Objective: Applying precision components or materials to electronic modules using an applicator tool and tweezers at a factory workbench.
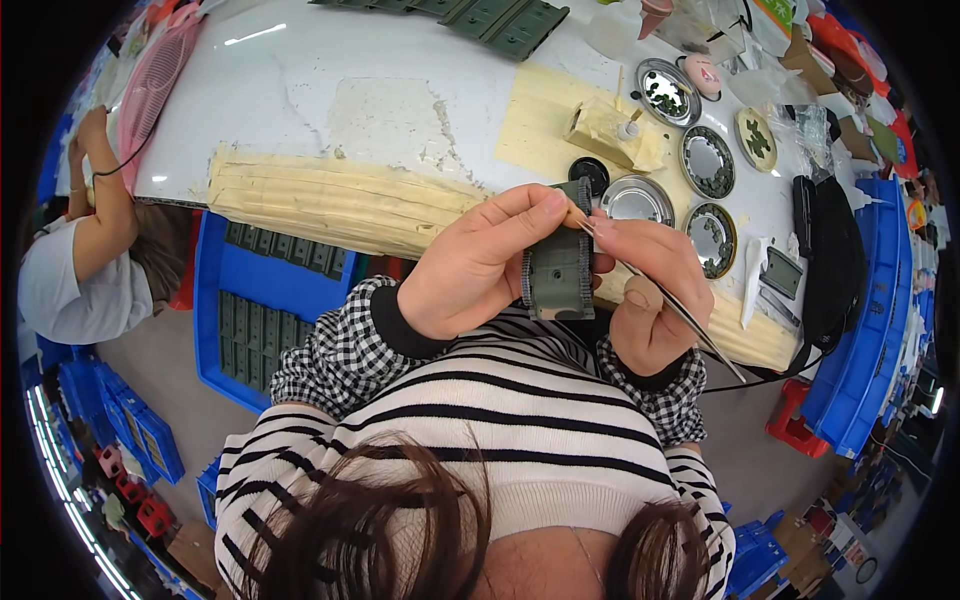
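My left hand (480,258) is closed round a dark green ridged plastic part (558,272), held upright over the table's near edge. Its thumb and forefinger pinch near the top of the part. A pair of metal tweezers (690,322) sits in my right hand (655,285), its tips against the left fingertips and the part's upper edge. Whatever lies between the tips is too small to make out. Just beyond my hands are a round black lid (590,176) and a shiny metal dish (640,183).
Metal dishes with small dark green pieces (708,163) stand at the right, beside a tape-wrapped block (612,135). More green parts (505,25) lie at the far edge. A blue crate (212,300) of green parts is on the left. Another person (95,240) sits further left.
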Demonstrator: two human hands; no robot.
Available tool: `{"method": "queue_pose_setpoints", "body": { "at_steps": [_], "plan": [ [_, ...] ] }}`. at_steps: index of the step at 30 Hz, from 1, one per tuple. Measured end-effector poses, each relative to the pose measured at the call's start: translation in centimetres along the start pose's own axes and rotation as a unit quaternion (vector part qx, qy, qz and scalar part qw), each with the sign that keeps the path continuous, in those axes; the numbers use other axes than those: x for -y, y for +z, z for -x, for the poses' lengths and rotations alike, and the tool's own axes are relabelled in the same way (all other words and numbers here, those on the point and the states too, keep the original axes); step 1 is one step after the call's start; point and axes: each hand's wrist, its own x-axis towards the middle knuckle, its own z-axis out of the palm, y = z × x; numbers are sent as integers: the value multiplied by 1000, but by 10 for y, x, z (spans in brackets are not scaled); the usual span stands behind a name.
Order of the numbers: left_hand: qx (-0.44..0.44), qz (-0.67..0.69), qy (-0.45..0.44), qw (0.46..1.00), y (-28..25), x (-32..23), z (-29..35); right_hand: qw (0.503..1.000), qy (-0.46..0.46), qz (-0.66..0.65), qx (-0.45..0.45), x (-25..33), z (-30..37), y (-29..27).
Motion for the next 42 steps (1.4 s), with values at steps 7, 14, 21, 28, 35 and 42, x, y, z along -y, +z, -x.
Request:
{"method": "queue_pose_setpoints", "body": {
  "at_steps": [7, 14, 21, 28, 35, 42],
  "plan": [
    [-5, 10, -7, 1000, 1, 0, 0, 1000, -1, 11, -5, -2, 1, 1],
    [14, -8, -16, 1000, 5, -1, 0, 999, -1, 36, -8, -1, 1, 1],
    [7, 3, -20, 1000, 1, 2, -1, 999, 20, 39, -8, 1, 4, 3],
    [-13, -47, 11, 999, 5, -7, 3, 995, 41, 15, -88, -16, 3, 1],
    [-65, -166, 158, 971, 1, -24, 6, 975, 174, 96, -96, -42, 4, 7],
    [-65, -160, 178, 969, -3, -23, 4, 975, 135, 161, -67, -46, 0, 8]
  ]
}}
